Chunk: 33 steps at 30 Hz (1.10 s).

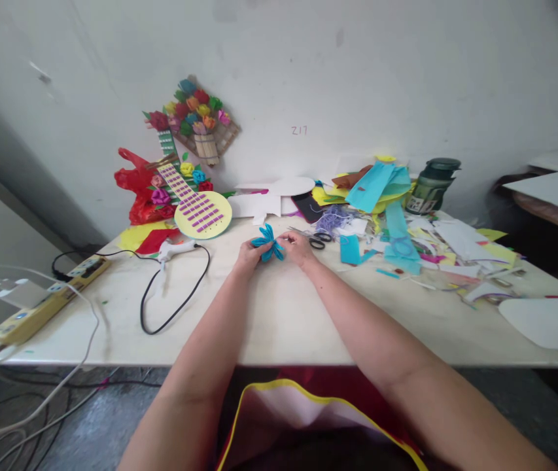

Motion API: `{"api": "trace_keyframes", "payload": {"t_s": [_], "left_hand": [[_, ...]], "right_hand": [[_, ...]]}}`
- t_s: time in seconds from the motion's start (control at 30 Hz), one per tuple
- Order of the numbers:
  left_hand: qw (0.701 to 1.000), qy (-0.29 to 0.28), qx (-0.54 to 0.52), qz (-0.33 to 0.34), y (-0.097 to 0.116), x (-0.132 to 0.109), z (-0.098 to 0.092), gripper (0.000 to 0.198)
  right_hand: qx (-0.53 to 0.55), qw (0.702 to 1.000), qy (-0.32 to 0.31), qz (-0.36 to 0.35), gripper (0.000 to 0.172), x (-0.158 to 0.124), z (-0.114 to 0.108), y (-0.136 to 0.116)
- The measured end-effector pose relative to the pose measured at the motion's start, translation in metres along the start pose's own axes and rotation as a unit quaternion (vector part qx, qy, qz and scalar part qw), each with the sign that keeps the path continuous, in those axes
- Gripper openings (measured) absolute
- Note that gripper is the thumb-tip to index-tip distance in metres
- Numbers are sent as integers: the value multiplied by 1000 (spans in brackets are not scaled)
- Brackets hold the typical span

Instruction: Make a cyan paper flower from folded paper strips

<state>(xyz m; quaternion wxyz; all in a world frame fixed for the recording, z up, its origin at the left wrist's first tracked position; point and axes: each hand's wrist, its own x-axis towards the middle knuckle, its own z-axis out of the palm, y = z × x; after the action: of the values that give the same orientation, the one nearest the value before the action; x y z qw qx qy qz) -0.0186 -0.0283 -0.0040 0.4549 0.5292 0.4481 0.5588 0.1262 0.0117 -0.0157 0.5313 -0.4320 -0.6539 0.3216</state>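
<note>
Between my two hands, above the middle of the table, is a blue paper flower (267, 244) with several looped petals. My left hand (248, 256) pinches it from the left side, thumb toward its centre. Fingers closed, my right hand (298, 248) grips the flower's right edge; the exact spot between the fingertips is too small to make out. Just right of that hand lie scissors with black handles (318, 243), their blades partly hidden behind my fingers. A white glue gun (175, 248) rests on the table to the left, its black cord looping toward me.
A yellow power strip (48, 301) with a white plug and cables lies at left. Behind stand a paper guitar (203, 212), a red bag (134, 186) and a wall piece of paper flowers (200, 114). Blue crepe paper (396, 222), scraps and a dark bottle (433, 186) crowd the right.
</note>
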Motion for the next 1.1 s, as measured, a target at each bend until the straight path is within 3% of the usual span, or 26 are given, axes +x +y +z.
{"api": "trace_keyframes", "payload": {"t_s": [0.13, 0.43, 0.73, 1.1], "left_hand": [[1000, -22, 17, -14, 0, 0, -1, 27], [996, -88, 8, -14, -1, -1, -2, 22], [996, -67, 27, -46, -1, 1, -1, 23], [997, -69, -11, -21, -3, 1, 0, 31]], "right_hand": [[51, 998, -5, 19, 24, -1, -5, -7], [183, 978, -36, 96, 19, -4, -16, -21], [240, 961, -96, 103, 24, -2, -10, -13], [226, 963, -26, 146, 17, -1, -10, -12]]}}
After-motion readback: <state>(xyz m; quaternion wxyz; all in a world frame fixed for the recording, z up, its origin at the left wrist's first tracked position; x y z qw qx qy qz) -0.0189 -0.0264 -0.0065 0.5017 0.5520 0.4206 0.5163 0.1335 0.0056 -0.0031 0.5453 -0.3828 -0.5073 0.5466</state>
